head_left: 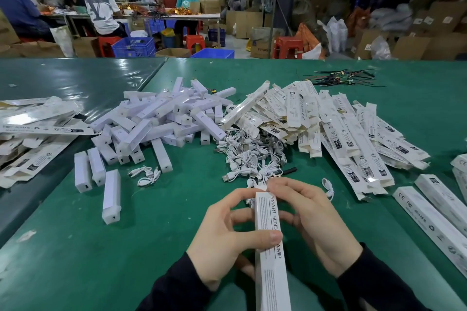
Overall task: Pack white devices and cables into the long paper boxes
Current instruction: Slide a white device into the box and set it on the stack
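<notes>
Long paper box [270, 247] held lengthwise, nearest the viewer, just in front of the cable heap [252, 156]. Light, thin-walled, easily dented; best gripped along the side edges, not squeezed mid-panel. Left hand [225, 237] curled round the box, thumb pressed across the printed face. Right hand [310, 222] cupped on the other side, fingers bent at the far end, probably working the flap. White devices [156, 121] heaped left of the cables on the counter [75, 247]; empty boxes [341, 129] right.

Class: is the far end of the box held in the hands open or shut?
Shut, it seems: the box far end shows a flat edge, no flap sticking out, both hands' fingers at it.
</notes>
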{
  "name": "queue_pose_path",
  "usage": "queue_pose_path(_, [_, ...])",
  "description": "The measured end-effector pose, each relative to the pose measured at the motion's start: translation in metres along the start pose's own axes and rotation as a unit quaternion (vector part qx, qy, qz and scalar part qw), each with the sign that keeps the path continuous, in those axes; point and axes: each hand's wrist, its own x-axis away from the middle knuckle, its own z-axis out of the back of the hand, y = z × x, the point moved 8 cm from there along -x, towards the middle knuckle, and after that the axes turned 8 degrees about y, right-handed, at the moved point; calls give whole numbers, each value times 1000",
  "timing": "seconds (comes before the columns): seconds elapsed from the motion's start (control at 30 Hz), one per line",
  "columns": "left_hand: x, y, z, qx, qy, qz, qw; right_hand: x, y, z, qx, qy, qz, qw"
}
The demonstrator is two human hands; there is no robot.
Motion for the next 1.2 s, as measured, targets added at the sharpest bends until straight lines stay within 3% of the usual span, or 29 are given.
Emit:
queue_pose_path(0.13, [-1, -1, 1, -2, -4, 4, 1000, 0, 7, 0, -51, 1, -66, 997])
queue_pose_path(0.4, [0, -3, -2, -6, -27, 2, 1000, 1, 21, -6, 5, -10, -121, 993])
queue_pose_path(0.93, [1, -9, -4, 18, -43, 22, 999, 4, 4, -8, 34, -33, -53, 997])
queue_pose_path(1.2, [-1, -7, -3, 30, -37, 13, 999, 4, 9, -4, 30, -27, -74, 996])
